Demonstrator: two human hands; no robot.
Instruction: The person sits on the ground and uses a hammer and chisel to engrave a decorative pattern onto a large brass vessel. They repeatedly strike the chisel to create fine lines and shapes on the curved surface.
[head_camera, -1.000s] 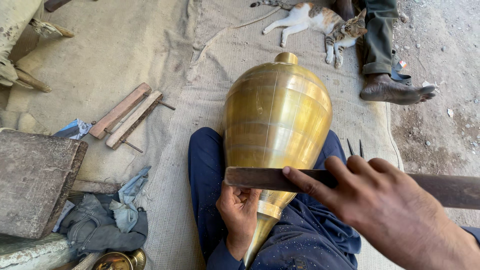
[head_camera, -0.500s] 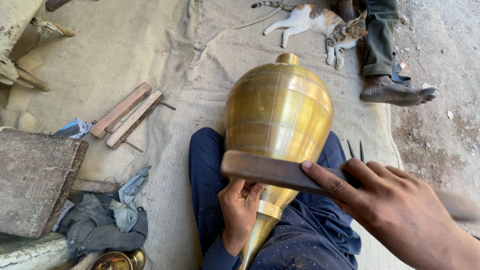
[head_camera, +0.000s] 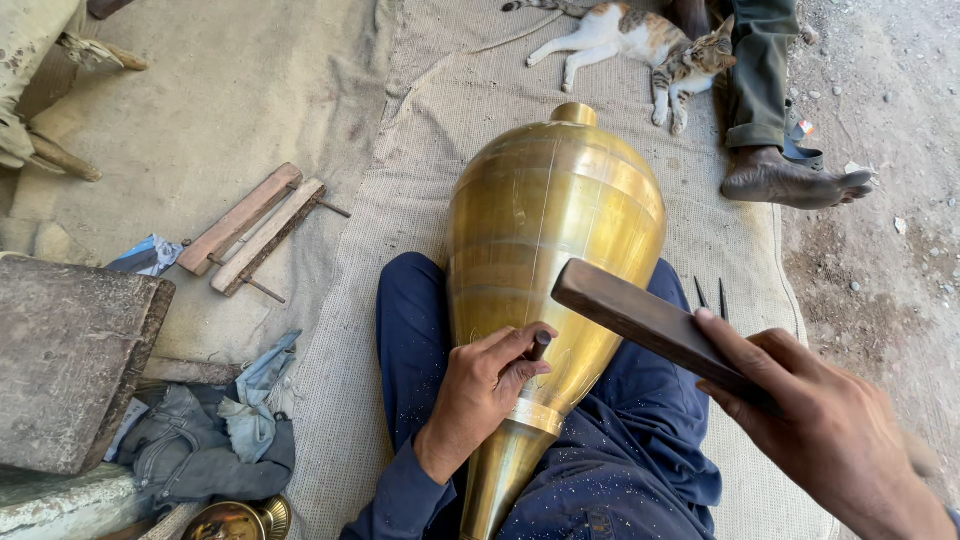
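A big brass vessel (head_camera: 545, 230), wide in the body and narrowing to a point, lies across my lap between my blue-trousered legs. My left hand (head_camera: 480, 390) rests on its lower body and pinches a short dark punch (head_camera: 539, 345) against the metal. My right hand (head_camera: 815, 425) grips a flat dark wooden bar (head_camera: 640, 318), raised at a slant just right of the punch and a little above the vessel.
A woven mat (head_camera: 400, 200) covers the ground. Two wooden sticks with nails (head_camera: 255, 232) lie to the left, beside a wooden block (head_camera: 70, 355) and rags (head_camera: 215, 440). A cat (head_camera: 625, 35) lies at the top next to another person's bare foot (head_camera: 785, 180). Thin metal rods (head_camera: 712, 293) lie by my leg.
The wooden bar went from lying level across the vessel to tilted and raised on the right. My left hand moved from under the vessel onto its lower body, holding the punch.
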